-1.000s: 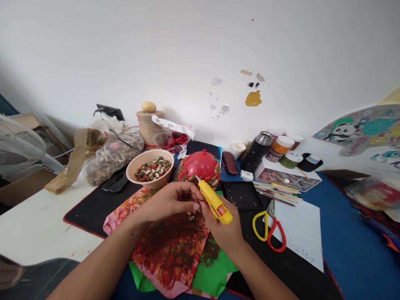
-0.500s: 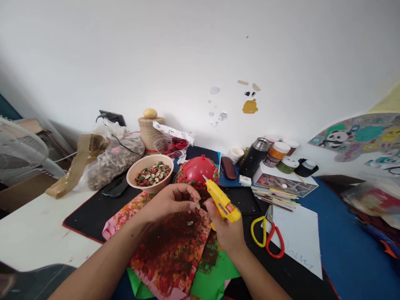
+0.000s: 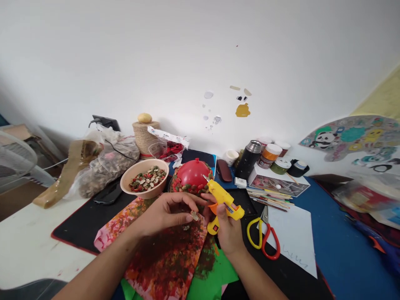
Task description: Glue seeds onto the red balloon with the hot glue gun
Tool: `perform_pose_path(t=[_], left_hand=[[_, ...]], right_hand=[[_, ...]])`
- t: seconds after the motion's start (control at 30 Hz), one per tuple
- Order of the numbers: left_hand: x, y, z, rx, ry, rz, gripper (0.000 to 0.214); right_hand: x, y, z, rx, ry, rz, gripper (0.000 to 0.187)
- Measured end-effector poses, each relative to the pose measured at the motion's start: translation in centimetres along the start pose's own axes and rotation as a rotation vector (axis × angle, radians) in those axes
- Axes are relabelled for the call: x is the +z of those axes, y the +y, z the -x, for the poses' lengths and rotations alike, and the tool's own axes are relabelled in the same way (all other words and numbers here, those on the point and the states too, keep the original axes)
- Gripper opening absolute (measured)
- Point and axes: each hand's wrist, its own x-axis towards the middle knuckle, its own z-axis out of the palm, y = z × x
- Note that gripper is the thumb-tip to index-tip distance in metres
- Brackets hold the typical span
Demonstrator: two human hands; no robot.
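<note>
Between the thumb and fingers of my left hand [image 3: 170,214] is a small pale nutshell piece [image 3: 194,215], perhaps a pistachio shell. My right hand [image 3: 229,231] grips a yellow hot glue gun [image 3: 222,198], its metal nozzle angled up and left. Just behind both hands sits a red balloon [image 3: 194,172], ringed around its lower part by red and green shell pieces [image 3: 186,188]. A peach-coloured bowl [image 3: 127,180] of painted shells stands to the left. Under my hands lies a paint-smeared paper sheet [image 3: 162,258].
Yellow-and-red-handled scissors [image 3: 264,239] lie right of my right hand, beside white paper [image 3: 295,237]. Brushes [image 3: 268,198], paint jars [image 3: 271,153] and a black thermos [image 3: 249,158] stand behind. A twine spool [image 3: 145,139] and a plastic bag [image 3: 109,166] sit back left.
The glue gun has turned so its handle and orange trigger now show. My left hand's shell piece has tilted to show more of its face. The whole view has shifted slightly.
</note>
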Motion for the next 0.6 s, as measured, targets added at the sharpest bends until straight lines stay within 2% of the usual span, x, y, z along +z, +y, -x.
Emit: perform_pose_path(t=[0.2,0.33,0.6], left_hand=[[0.1,-0.1,0.2,-0.014,-0.048,-0.019,0.014],[0.1,-0.2,0.1,-0.042,-0.099,-0.088,0.013],[0.4,1.3,0.1,-0.096,-0.415,-0.235,0.009]], right_hand=[[-0.1,0.2,0.1,0.018,0.008,0.006,0.076],[-0.3,0.1,0.0,-0.062,0.068,0.098,0.071],[-0.8,-0.6,-0.6,-0.094,0.143,0.151,0.068]])
